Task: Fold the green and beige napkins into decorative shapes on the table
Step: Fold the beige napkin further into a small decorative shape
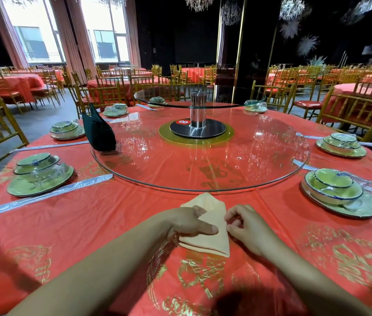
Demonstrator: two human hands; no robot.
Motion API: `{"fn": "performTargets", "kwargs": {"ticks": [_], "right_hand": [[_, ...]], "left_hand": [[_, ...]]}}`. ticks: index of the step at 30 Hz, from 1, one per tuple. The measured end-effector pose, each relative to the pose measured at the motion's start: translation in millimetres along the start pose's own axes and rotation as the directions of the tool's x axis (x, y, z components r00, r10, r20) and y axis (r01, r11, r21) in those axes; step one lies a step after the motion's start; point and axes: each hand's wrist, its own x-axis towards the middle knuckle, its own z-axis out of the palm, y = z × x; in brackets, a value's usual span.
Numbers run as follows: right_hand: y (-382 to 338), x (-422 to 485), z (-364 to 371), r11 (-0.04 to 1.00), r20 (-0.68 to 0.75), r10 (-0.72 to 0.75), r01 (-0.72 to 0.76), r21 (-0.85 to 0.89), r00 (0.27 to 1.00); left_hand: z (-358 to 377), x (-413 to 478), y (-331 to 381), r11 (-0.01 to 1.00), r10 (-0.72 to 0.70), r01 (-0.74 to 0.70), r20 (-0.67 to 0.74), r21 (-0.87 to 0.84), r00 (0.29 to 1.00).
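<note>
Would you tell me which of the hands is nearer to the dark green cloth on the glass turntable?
Left. The left hand holds the beige napkin, near-right of the dark green cloth; the right hand pinches the napkin's right edge, farther.

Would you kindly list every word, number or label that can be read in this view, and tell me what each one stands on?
"8": white numeral on the red patch of the black turntable base.
Gold print on the red tablecloth: ornamental, not readable.
Blue mark on the near right bowl: too blurred to read.
The beige napkin bears no text.
</note>
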Motion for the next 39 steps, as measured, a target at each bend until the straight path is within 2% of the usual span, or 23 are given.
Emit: {"fn": "performTargets", "kwargs": {"ticks": [2, 5, 7, 11, 19, 24, 29, 32, 33, 39], "right_hand": [[1.8, -0.4, 0.0, 1.0, 0.016, 0.026, -0.026, 0.01, 1.0], [2.0, 2.0, 1.0, 0.97, 0.04, 0.115, -0.121, 0.211, 0.993], [0.9, 7.0, -2.2, 0.947, 0.086, 0.141, -0.159, 0.278, 0.986], [-2.0, 22.6, -10.8, 0.975, 0.241, 0.091, -0.136, 0.175, 0.966], [-1.1, 35.4, -16.3, 0.992, 0.16, -0.012, -0.008, 0.127, 0.987], [2.6, 37.0, -9.4, 0.991, 0.118, -0.027, 0.011, 0.133, 0.993], [3.9, 35.6, -13.3, 0.98, 0.097, -0.016, -0.004, 0.197, 0.995], [4.1, 34.8, -13.7, 0.977, 0.106, -0.009, -0.013, 0.212, 0.994], [4.1, 34.7, -13.4, 0.977, 0.11, -0.009, -0.015, 0.212, 0.994], [0.7, 35.7, -11.6, 0.982, 0.128, -0.004, -0.02, 0.187, 0.992]], "left_hand": [[1.7, -0.5, -1.0, 0.999, 0.009, -0.009, 0.0, -0.05, 1.0], [1.1, 2.5, -5.3, 0.991, 0.012, -0.014, -0.018, -0.136, 1.0], [2.0, 1.2, -4.4, 0.986, -0.016, 0.01, -0.039, -0.165, 0.999], [2.1, -6.6, 3.5, 0.991, 0.024, -0.022, 0.01, -0.13, 1.0], [-0.6, -5.7, -3.0, 0.964, 0.062, -0.035, 0.092, -0.264, 0.994], [-2.6, -11.1, 11.5, 0.998, 0.01, -0.003, 0.095, -0.069, 0.995], [-1.5, -10.5, 12.5, 0.996, 0.041, -0.034, 0.079, -0.088, 0.996], [-0.9, -3.2, 9.1, 0.96, 0.136, -0.124, -0.033, 0.253, 0.99], [0.2, -1.9, 8.6, 0.948, 0.157, -0.139, -0.041, 0.288, 0.987], [1.4, 1.0, 10.9, 0.998, 0.058, -0.061, 0.103, 0.025, 0.993]]}}
